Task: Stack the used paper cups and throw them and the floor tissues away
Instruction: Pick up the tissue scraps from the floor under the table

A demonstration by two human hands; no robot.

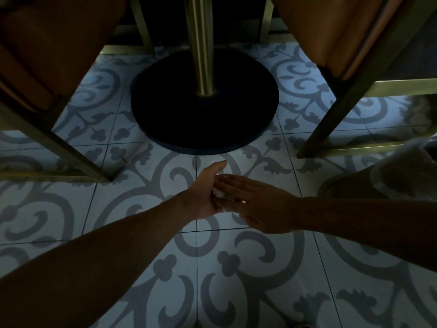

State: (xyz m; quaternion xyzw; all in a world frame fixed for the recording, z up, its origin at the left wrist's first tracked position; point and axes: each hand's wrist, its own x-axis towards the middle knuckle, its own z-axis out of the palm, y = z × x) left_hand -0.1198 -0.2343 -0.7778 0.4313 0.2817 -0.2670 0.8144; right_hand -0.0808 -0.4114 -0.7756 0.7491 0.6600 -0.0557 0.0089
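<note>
Both my hands meet low over the patterned floor, just in front of the table base. A small white tissue (218, 193) shows between them, mostly hidden. My left hand (206, 192) cups it from the left with the palm turned up. My right hand (257, 204) lies flat across it from the right, fingers pointing left and covering most of the tissue. Which hand bears the tissue is unclear. No paper cups are in view.
A round black table base (165, 119) with a brass pole (201, 43) stands straight ahead. Brass-legged chairs with orange seats flank it at left (59, 143) and right (354, 91). My knee (378, 181) is at the right. The scene is dim.
</note>
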